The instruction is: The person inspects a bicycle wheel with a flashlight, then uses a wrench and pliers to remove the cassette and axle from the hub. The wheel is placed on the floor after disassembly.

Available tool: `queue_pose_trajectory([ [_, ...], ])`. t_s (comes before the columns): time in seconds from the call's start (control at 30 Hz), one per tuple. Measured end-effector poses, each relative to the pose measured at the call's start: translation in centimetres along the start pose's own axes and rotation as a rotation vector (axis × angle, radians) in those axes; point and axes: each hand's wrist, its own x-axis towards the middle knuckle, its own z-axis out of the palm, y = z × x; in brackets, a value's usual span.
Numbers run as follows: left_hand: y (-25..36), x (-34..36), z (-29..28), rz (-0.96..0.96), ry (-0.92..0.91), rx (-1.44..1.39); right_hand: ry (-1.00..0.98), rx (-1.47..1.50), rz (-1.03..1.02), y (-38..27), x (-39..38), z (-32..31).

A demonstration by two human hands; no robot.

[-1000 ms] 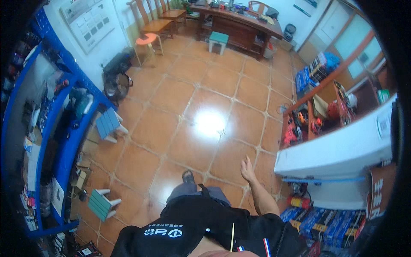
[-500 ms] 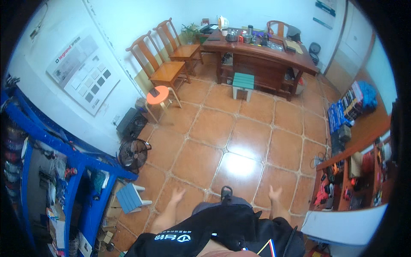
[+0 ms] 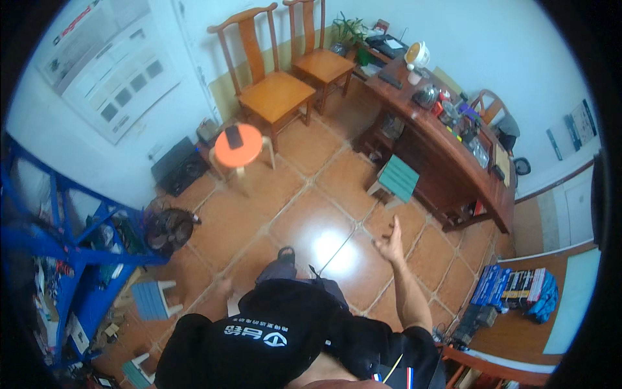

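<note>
My right hand (image 3: 391, 246) reaches out ahead with its fingers apart and holds nothing. Nearest to it in the picture is a low stool with a green slatted top (image 3: 398, 177), standing by the wooden desk (image 3: 447, 152). My left hand (image 3: 223, 289) is low beside my dark jacket, smeared by motion, so its fingers cannot be made out. Farther off on the left stands a round stool with an orange seat (image 3: 227, 155). A dark, flat, phone-like object (image 3: 234, 137) lies on that seat.
Two wooden chairs (image 3: 275, 94) line the wall. On the left are a blue metal rack (image 3: 84, 253), a black fan (image 3: 170, 230) and a blue-topped stool (image 3: 150, 300). Stacked blue boxes (image 3: 490, 285) sit on a wooden counter at right. Tiled floor (image 3: 304, 220) lies between.
The view has turned right and come closer to the chairs and desk. My right hand has risen and stretched forward. My left hand has dropped back beside my body and blurred.
</note>
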Motion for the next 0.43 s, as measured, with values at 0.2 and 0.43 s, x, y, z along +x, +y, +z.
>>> queue_pose_trajectory([
  [0.2,45.7,7.0,4.2,0.669,0.193,0.08,-0.031,-0.018,0.067,-3.3,12.5,-1.8],
  [0.43,69.8,11.1,16.1,0.692,-0.094,-0.224,-0.107,-0.191,0.095,2.6,40.9,-3.2],
])
